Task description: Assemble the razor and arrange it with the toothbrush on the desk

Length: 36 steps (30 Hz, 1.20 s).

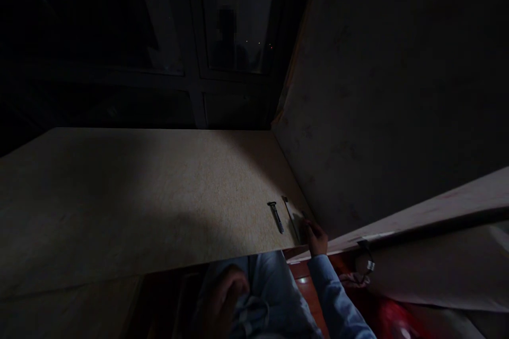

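At the table's right front corner, my right hand [317, 237] is closed, its fingertips low over the tabletop by the wall. Whatever those fingers hold is too dark to make out. Just left of it lies a slim toothbrush [292, 220], head toward the window. A razor [276, 217] rests beside the toothbrush, its head also at the far end. My left hand [229, 288] hovers over my lap below the table edge, dim and blurred, with fingers curled and nothing seen in them.
The pale table [178, 185] runs up to a dark window [238, 21]. A wall [389, 106] borders its right side. Lower right, a cable [369, 265] hangs near a pale padded surface [437, 270], with a red object [401, 320] below. The room is very dim.
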### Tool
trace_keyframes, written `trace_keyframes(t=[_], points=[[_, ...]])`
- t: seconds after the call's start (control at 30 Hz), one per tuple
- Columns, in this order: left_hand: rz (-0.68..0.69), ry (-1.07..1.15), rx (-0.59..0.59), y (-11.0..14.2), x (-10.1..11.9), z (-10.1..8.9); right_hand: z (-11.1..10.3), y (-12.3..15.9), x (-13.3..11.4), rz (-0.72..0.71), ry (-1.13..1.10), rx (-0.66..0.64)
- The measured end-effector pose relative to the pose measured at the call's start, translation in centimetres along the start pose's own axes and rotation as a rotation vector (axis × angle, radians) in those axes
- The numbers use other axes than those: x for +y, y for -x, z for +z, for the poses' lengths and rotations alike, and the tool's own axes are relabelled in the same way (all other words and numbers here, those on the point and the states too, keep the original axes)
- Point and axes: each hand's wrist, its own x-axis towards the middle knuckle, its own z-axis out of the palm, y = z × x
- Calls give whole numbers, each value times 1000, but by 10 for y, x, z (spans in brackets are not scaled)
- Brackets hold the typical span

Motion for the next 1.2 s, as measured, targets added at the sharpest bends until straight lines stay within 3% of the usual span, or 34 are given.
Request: trace_keyframes(t=[0.23,0.43,0.57,0.87,1.2], points=[[-67,-7,79,-64,-47,22,3,0,5,-25,-8,6],[36,-132,185,-114,-90,31,2,0,6,-38,-7,-28],[30,-193,219,-137,-109,32,-1,2,4,-32,0,-58],[43,-259,240,-141,-123,34,-15,3,-14,40,-8,-266],[-23,-170,211,-138,-127,33,-12,0,-23,126,-61,-249]])
